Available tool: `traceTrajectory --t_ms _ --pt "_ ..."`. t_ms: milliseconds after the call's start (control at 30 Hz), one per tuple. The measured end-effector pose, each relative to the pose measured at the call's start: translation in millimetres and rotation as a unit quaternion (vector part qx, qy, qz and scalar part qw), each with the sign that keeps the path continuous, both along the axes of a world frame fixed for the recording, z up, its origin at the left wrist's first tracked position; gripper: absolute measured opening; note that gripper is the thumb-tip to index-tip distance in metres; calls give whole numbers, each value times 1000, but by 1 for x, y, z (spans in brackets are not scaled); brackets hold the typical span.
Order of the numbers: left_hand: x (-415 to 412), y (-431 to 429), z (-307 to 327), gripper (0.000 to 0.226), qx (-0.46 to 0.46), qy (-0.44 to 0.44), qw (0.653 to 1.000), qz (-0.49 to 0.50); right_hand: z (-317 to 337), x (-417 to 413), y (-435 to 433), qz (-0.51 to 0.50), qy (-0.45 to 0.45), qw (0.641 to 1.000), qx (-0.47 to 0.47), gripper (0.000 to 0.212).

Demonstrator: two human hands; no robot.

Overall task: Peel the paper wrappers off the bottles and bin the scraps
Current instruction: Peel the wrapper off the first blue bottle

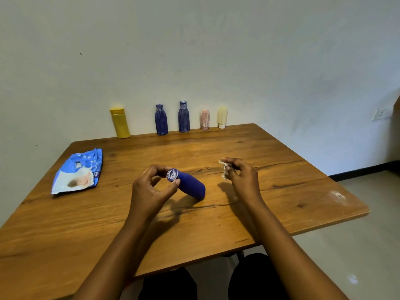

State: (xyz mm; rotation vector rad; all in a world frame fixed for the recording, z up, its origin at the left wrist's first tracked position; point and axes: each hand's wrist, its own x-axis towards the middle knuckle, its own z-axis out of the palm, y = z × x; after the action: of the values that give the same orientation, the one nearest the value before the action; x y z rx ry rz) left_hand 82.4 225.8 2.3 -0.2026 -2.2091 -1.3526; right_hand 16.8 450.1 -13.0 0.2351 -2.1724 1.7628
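Hands: left hand (151, 187) curls thumb and fingertips round the cap end of a blue bottle (191, 185); right hand (242, 176) pinches a crumpled white scrap (224, 169) between thumb and fingers, raised off the desk.
Wall (216, 50): pale, rising behind the desk's far edge, a socket (382, 113) at far right.
Desk (281, 191): brown wood, grain and dark cracks running across the top.
Pouch (78, 172): blue and white, lying flat near the left edge, well apart from both hands.
Row: five bottles upright along the far edge by the wall, from the left a yellow bottle (120, 123), a striped bottle (161, 120), a taller striped bottle (184, 116), a pink bottle (205, 119) and a cream bottle (222, 117).
Blue bottle: near the desk's middle, tilted, base on the wood, printed cap lifted toward the left hand, body plain blue.
Scrap: just right of the blue bottle, not touching it, part hidden by the fingers.
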Motion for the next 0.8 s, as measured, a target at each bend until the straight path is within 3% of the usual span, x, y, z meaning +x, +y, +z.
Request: traceTrajectory --t_ms 233,433,567,700,800 --pt "-22 22 23 24 -4 -41 997 -62 39 15 3 62 44 995 -64 30" --pt "-34 32 33 31 -33 -60 992 -103 71 23 1 96 62 993 -2 24" --pt "-35 33 27 32 25 -70 990 -117 74 24 -10 89 115 977 158 24" --pt "-34 32 21 31 88 -96 984 -120 76 22 -20 85 203 912 347 28" --pt "-33 33 21 30 107 -101 981 -126 82 23 -20 114 243 859 435 29"
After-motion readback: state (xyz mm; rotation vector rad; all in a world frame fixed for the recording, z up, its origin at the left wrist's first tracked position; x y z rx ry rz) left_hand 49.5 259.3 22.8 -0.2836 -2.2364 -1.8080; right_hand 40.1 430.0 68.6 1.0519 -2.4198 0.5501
